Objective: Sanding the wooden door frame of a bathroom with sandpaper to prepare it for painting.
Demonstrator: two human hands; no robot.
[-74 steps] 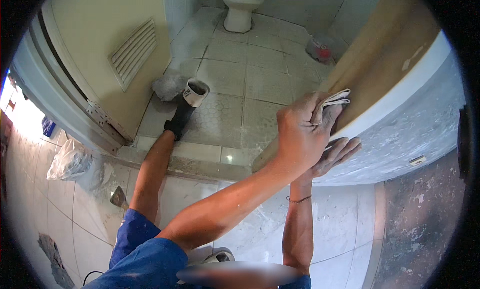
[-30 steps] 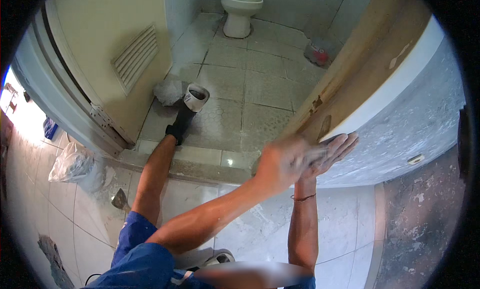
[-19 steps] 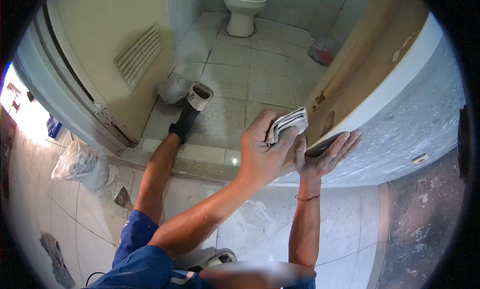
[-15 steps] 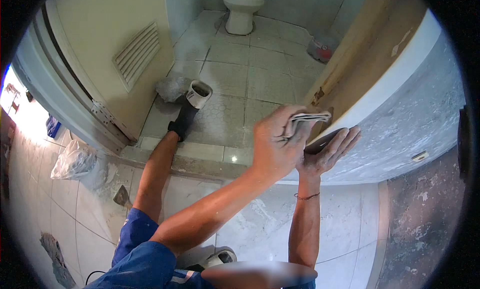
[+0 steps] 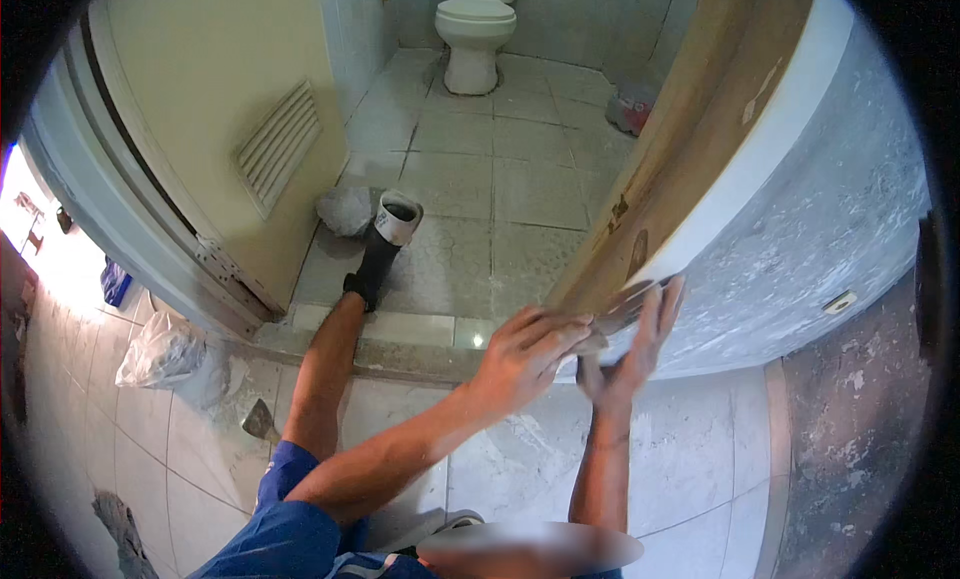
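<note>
At the white edge of the door opening [image 5: 690,219], my two dusty hands are close together. My left hand [image 5: 525,359] is closed, its fingertips pinching a small folded greyish sheet [image 5: 592,342] that looks like sandpaper. Just right of it, my right hand [image 5: 630,359] has long fingers stretched upward and the thumb apart. A dark, thin flat piece [image 5: 632,304] lies against that hand's fingers, beside the wall edge; its kind is unclear. Most of my right palm is turned away or blurred.
My left foot, in a black-and-white shoe [image 5: 398,219], is past the tiled sill [image 5: 400,329]. Nearby are a clear plastic bag [image 5: 345,211], a louvred door [image 5: 220,79] and a toilet [image 5: 474,39]. A putty knife [image 5: 259,419] and a white bag [image 5: 163,351] lie on the left floor.
My left hand has moved down and left, and its folded sheet has come down with it. My right hand is lower and tilted. More of the dark flat piece shows. The view has shifted slightly.
</note>
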